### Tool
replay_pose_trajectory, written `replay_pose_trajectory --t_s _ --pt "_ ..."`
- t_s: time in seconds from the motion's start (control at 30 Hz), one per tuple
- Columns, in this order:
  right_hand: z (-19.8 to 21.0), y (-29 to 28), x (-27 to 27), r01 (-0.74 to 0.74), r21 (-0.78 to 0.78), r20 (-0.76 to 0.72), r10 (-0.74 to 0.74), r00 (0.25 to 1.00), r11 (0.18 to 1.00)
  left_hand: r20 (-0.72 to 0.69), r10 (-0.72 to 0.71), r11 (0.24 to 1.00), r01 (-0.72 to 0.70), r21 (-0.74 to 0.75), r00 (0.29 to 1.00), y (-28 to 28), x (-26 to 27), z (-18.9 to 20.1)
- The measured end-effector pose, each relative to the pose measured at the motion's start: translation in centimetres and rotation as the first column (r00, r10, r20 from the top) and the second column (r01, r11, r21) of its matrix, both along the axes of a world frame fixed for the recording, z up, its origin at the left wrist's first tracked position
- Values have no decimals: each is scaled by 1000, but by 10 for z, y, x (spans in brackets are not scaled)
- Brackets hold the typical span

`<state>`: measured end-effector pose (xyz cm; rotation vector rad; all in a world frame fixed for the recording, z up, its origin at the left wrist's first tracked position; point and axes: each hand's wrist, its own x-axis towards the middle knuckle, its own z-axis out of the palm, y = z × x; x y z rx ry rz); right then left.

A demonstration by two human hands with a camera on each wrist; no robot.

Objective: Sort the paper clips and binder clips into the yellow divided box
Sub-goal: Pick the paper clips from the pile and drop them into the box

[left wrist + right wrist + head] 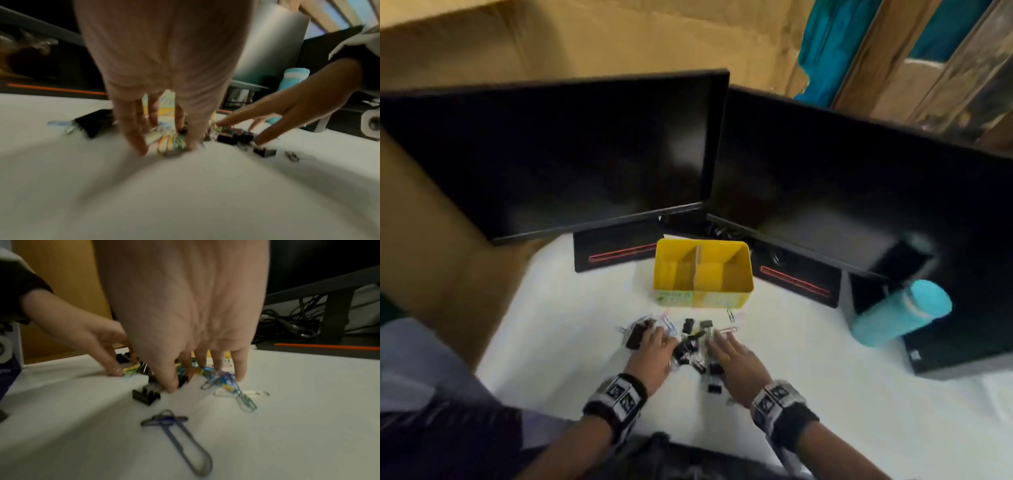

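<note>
— What is the counter point(571, 308) like?
— White, smooth and matt.
— And the yellow box point(703, 270)?
— It looks like smooth plastic, with a paper label on the front.
— The paper clips point(224, 382)?
— Thin bent wire in shiny colors. A white one point(242, 393) looks like plastic.
— The binder clips point(146, 395)?
— Black and a bit shiny.
— The screens point(571, 154)?
— Dark and glossy.
— The bottle point(900, 313)?
— Smooth blue, not very shiny.
— The wall point(448, 246)?
— Matt brown, like wood.

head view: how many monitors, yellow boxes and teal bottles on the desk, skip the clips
monitors: 2
yellow divided box: 1
teal bottle: 1
total: 4
</note>
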<state>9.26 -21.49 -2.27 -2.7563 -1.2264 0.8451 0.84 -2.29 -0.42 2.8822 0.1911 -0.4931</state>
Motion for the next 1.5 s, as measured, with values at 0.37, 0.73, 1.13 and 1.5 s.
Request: replay_pose_trajectory --t_s 0.37,0.73,1.13,1.5 --pt "-14 -61 1 -193 128 176 169 970 973 306 -166 984 179 -16 938 7 -13 -13" --pt "-22 -9 26 321 370 -49 -327 944 872 218 225 969 -194 -153 950 30 -29 -28" --pt "-26 14 32 397 376 -59 -406 912 837 268 107 987 -70 -142 958 13 -13 -43" --pt "71 51 56 402 816 -266 -349 899 416 270 242 957 -182 -227 932 16 -4 -35"
